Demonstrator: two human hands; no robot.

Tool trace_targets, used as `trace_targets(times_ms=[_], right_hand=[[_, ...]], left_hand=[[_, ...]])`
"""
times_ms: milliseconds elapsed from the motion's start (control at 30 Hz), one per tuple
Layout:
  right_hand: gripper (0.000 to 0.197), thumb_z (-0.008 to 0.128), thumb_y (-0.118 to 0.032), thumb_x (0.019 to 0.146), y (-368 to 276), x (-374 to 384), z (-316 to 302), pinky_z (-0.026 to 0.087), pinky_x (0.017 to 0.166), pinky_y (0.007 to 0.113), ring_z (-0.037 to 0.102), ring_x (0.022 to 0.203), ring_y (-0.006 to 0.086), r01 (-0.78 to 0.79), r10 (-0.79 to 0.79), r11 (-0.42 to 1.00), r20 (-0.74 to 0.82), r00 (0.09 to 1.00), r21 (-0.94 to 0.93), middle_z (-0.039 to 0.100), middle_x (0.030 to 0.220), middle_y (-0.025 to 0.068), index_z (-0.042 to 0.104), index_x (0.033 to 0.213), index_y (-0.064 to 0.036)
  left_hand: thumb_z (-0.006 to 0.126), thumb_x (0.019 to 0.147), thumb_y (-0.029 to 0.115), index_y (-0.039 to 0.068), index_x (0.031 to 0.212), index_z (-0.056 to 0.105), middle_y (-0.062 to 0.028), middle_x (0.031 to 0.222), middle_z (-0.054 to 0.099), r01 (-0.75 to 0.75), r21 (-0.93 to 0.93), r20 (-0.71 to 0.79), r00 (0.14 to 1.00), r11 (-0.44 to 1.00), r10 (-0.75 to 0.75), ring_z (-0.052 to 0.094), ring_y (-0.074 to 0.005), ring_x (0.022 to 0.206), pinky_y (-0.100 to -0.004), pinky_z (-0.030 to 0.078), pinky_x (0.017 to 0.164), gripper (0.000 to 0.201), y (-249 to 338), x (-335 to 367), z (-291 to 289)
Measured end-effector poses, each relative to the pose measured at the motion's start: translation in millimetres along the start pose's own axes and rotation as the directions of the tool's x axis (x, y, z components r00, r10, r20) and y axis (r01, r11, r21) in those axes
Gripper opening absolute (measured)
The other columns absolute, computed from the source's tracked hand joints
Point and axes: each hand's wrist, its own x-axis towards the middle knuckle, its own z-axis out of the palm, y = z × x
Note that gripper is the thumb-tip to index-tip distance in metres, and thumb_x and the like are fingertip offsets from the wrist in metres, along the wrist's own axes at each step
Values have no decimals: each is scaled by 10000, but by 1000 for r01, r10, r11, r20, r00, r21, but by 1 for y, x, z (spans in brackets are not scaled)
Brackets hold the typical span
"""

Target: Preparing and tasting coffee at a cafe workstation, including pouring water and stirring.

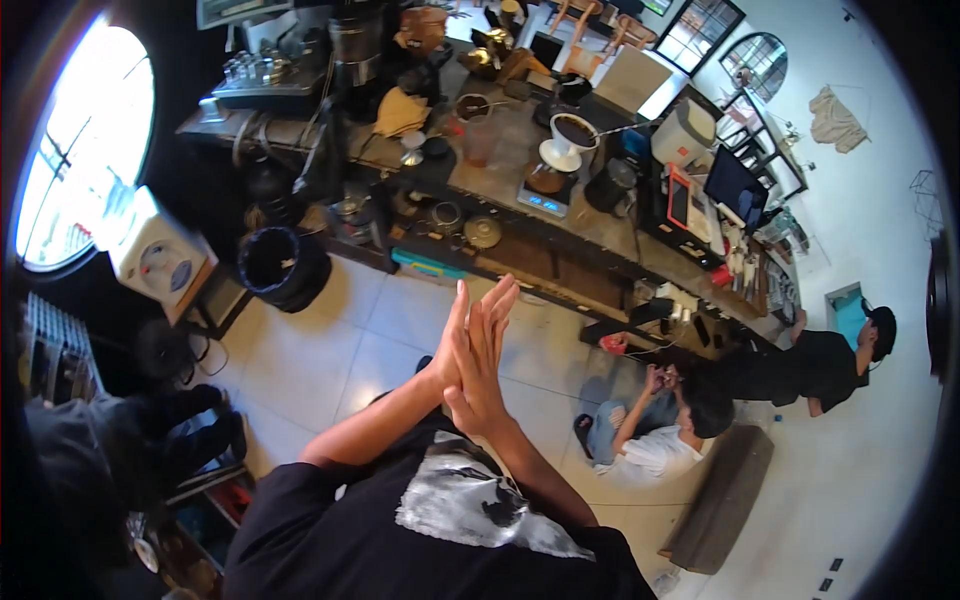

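My left hand (448,362) and my right hand (482,378) are pressed palm to palm in front of my chest. Their fingers are stretched out and point toward the counter (640,240); neither hand appears to hold anything. Beyond them on the counter, a white coffee dripper (561,157) with dark grounds sits on a glass server (546,180). Under the server is a digital scale (543,203) with a lit blue display. A dark pitcher (611,185) stands to the right of the scale.
A black lined bin (300,290) and a white boxy appliance (157,260) stand at the left. One person (655,440) crouches at right, another (800,368) stands behind, and a third (130,440) is at far left. A brown bench (722,500) lies at right.
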Motion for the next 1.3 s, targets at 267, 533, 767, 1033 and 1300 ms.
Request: trace_targets(times_ms=[267,533,767,1033,1300], right_hand=[[653,252,-485,998,91,73,-41,28,1174,468,11,1483,357,-353,361,932,-240,901,77,38,1602,191,260,1519,-92],[838,381,-472,987,122,70,-52,-9,1178,432,-95,1473,335,-347,289,818,194,937,459,-95,1591,206,-44,1511,25],[678,300,-481,1028,258,109,-89,216,1152,449,144,1461,318,16,48,221,-27,998,975,26,1609,106,-45,1537,-195],[382,437,-191,1030,287,190,-194,449,656,240,592,686,114,-317,451,731,-80,889,604,648,737,67,603,772,36],[116,486,-87,992,337,242,-239,409,579,228,483,620,91,-232,441,848,-390,809,477,506,719,36,499,905,-12]], left_hand=[[215,979,644,-23,1517,81,-170,1588,69,298,111,-76,954,948,-291,51,-269,1475,-370,71,1187,867,-22,66,-8],[210,1011,551,78,1520,217,-130,1570,241,-12,382,-111,992,924,58,147,-230,1471,-383,109,1184,695,32,170,-7],[574,895,347,42,1431,417,-146,1521,349,-410,911,394,896,43,205,185,-364,1454,-521,147,1146,637,14,242,16],[629,823,-29,7,884,630,-154,1098,665,-315,948,248,831,54,498,641,-310,915,-377,508,799,71,3,282,-7],[532,976,148,-3,679,564,-82,630,558,-6,960,-199,686,278,700,527,-179,583,-311,400,566,334,6,293,-48]])
